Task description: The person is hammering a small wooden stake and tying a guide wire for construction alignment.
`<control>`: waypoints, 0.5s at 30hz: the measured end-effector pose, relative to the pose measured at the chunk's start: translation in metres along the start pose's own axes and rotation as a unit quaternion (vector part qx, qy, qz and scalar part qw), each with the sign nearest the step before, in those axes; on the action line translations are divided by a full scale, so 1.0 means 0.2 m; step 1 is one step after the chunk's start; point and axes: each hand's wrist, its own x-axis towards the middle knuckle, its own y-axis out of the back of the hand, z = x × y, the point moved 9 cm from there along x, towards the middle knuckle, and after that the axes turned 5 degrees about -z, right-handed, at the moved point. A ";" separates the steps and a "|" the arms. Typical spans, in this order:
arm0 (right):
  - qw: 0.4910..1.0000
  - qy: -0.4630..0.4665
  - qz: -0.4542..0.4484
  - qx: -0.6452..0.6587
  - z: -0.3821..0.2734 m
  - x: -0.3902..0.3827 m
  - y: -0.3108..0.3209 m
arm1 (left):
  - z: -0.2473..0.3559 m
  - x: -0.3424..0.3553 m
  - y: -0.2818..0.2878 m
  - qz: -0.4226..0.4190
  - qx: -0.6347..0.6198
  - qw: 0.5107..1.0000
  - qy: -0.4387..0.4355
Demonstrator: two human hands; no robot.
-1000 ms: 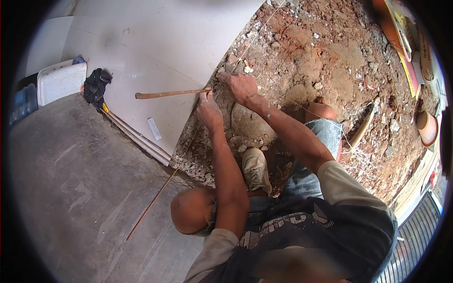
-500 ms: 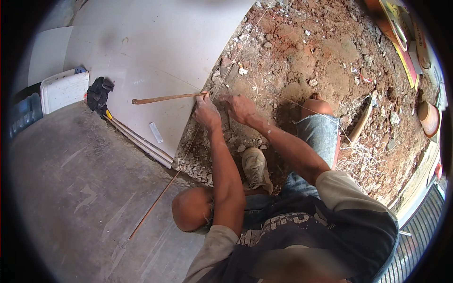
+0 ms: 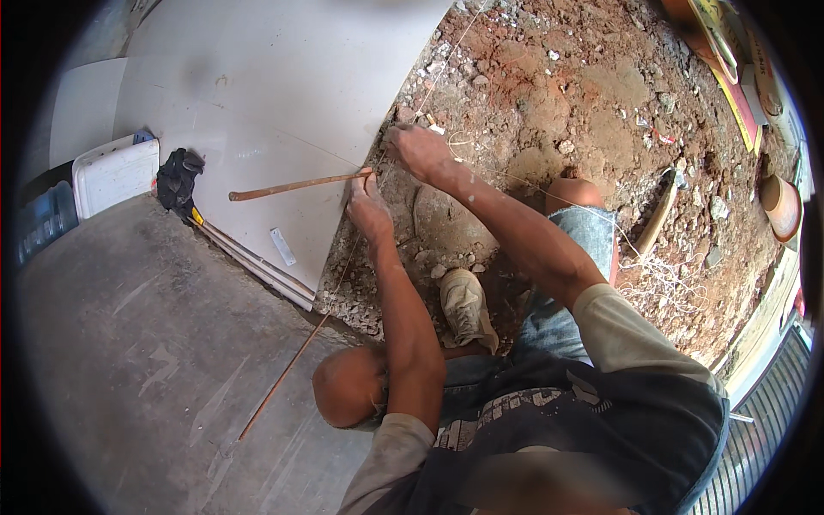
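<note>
My left hand (image 3: 371,211) is closed on one end of a thin rusty rod (image 3: 296,185), which points left over a pale flat panel (image 3: 257,94). Close beside it, to the upper right, my right hand (image 3: 421,154) is closed, with thin pale string (image 3: 525,182) trailing from around its fingers to the right. The fingertips are partly hidden. A taut line (image 3: 459,43) comes down from the top toward the rod's held end and carries on below my left hand to a second thin rod (image 3: 283,378) lying over the concrete.
Rubble and reddish soil (image 3: 592,94) spread on the right, with a tangle of string (image 3: 665,279) and a wooden-handled tool (image 3: 659,215). At the left are a black cloth bundle (image 3: 178,178), pale strips (image 3: 257,262) along the concrete edge and a white plastic container (image 3: 116,176).
My right hand has moved up and to the left, closer to the panel's edge. My left hand has shifted slightly down and left, and the held rod's free end dips lower.
</note>
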 end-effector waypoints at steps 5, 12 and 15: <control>0.986 -0.040 -0.116 -0.111 -0.03 0.10 -0.08 | -0.01 -0.02 0.05 0.049 -0.054 0.996 -0.041; 0.990 -0.012 -0.022 -0.142 0.00 0.12 -0.19 | -0.02 -0.03 0.01 0.037 -0.004 0.999 0.002; 0.991 -0.032 -0.004 -0.133 -0.01 0.13 -0.20 | -0.02 -0.02 0.01 0.038 -0.016 0.999 -0.001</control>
